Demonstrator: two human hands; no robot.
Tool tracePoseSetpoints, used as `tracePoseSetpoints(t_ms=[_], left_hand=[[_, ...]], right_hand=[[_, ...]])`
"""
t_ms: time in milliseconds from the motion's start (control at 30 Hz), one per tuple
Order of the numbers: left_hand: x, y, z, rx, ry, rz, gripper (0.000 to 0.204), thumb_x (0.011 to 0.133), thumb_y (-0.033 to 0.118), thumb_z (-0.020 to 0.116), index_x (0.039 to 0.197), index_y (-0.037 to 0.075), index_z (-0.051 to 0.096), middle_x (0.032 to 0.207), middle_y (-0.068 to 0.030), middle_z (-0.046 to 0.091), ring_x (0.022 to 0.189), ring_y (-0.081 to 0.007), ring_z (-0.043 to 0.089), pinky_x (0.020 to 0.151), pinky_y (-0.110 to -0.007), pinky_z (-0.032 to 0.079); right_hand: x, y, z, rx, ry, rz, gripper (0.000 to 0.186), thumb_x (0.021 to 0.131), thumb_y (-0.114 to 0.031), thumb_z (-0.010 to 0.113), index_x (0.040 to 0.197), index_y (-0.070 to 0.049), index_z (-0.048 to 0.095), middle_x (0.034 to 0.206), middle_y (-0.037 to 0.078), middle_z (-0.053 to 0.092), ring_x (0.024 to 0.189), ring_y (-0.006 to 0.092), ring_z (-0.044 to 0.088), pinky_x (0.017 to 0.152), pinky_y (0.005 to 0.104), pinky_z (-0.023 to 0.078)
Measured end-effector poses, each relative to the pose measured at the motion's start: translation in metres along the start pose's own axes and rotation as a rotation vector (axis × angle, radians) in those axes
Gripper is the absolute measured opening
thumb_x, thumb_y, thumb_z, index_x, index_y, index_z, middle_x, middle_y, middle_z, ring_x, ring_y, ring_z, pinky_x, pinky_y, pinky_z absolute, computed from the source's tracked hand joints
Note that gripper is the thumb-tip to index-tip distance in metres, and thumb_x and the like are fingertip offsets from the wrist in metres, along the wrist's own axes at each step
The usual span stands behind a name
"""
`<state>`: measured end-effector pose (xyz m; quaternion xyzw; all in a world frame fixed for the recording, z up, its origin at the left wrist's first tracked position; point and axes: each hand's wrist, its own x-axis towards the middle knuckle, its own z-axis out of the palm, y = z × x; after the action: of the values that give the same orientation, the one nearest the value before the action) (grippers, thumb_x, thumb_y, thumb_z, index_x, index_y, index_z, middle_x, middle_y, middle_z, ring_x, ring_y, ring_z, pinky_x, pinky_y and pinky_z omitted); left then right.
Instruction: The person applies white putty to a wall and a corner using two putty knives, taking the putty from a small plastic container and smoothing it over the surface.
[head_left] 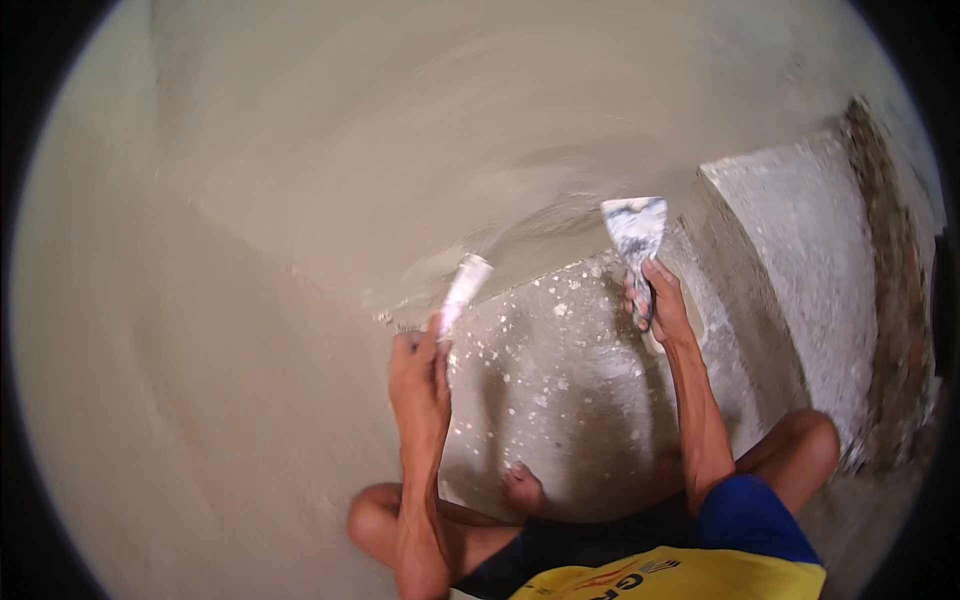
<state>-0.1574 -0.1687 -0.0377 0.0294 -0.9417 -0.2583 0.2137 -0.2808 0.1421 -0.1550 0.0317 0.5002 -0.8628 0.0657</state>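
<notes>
My left hand (420, 370) is closed round the lower end of a narrow, whitish flat tool (465, 287), whose kind is smeared by motion. Its upper end points toward the wall (400, 150). Farther right, my right hand (662, 300) grips the dark handle of a putty knife (637, 225). The wide metal blade is smeared with white paste and points up and away from me, close to the base of the wall. Whether either tool touches the wall I cannot tell.
I squat on a grey floor (560, 350) dotted with white splashes, my bare foot (523, 489) below. To the right rises a concrete step (800, 220) with a rough, dark broken edge (890, 270). A pale object (693, 310) lies partly behind my right wrist. Walls meet at a left corner.
</notes>
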Motion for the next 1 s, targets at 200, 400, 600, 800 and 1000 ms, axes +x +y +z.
tracePoseSetpoints(t_ms=[200, 400, 600, 800, 1000], left_hand=[[-0.006, 0.05, -0.055, -0.307, 0.232, -0.017, 0.025, 0.103, 0.014, 0.053, 0.119, -0.004, 0.062, 0.096, -0.0017, 0.052, 0.083, -0.0104, 0.045, 0.076, -0.024, 0.04], [-0.008, 0.051, -0.061, -0.286, 0.233, 0.036, 0.024, 0.103, 0.015, 0.053, 0.114, -0.004, 0.062, 0.096, -0.0025, 0.052, 0.085, -0.0106, 0.045, 0.076, -0.024, 0.039], [-0.021, 0.035, -0.071, -0.277, 0.26, 0.005, 0.023, 0.102, 0.017, 0.053, 0.104, -0.005, 0.06, 0.095, -0.0051, 0.053, 0.085, -0.0129, 0.047, 0.074, -0.026, 0.039], [-0.014, 0.036, -0.064, -0.239, 0.222, 0.078, 0.023, 0.102, 0.018, 0.055, 0.097, -0.004, 0.061, 0.093, -0.0056, 0.053, 0.084, -0.0132, 0.047, 0.073, -0.026, 0.039], [-0.009, 0.027, -0.061, -0.32, 0.17, -0.031, 0.037, 0.099, 0.009, 0.056, 0.133, -0.004, 0.058, 0.1, -0.0128, 0.057, 0.091, -0.0209, 0.053, 0.078, -0.033, 0.044]], right_hand=[[0.024, 0.085, 0.035, 0.007, 0.34, -0.14, 0.03, 0.104, -0.031, 0.05, 0.119, -0.005, 0.058, 0.083, 0.006, 0.062, 0.049, 0.0099, 0.055, 0.034, 0.0243, 0.046], [0.051, 0.133, 0.072, -0.743, 0.441, -0.697, 0.058, 0.099, -0.016, 0.054, 0.154, -0.012, 0.035, 0.099, 0.017, 0.059, 0.079, 0.0318, 0.062, 0.07, 0.0422, 0.055], [0.065, 0.157, 0.04, -0.87, 0.401, -0.526, 0.076, 0.086, -0.015, 0.073, 0.15, -0.003, 0.035, 0.112, 0.021, 0.06, 0.101, 0.0394, 0.06, 0.085, 0.0466, 0.049], [0.074, 0.182, 0.039, -1.007, 0.465, -0.589, 0.064, 0.091, -0.017, 0.068, 0.144, -0.001, 0.038, 0.111, 0.021, 0.063, 0.097, 0.0349, 0.064, 0.087, 0.042, 0.051], [0.028, 0.169, 0.142, 0.064, 0.18, -0.167, 0.058, 0.1, -0.022, 0.06, 0.148, -0.004, 0.033, 0.103, 0.01, 0.061, 0.082, 0.0197, 0.063, 0.064, 0.0288, 0.055]])
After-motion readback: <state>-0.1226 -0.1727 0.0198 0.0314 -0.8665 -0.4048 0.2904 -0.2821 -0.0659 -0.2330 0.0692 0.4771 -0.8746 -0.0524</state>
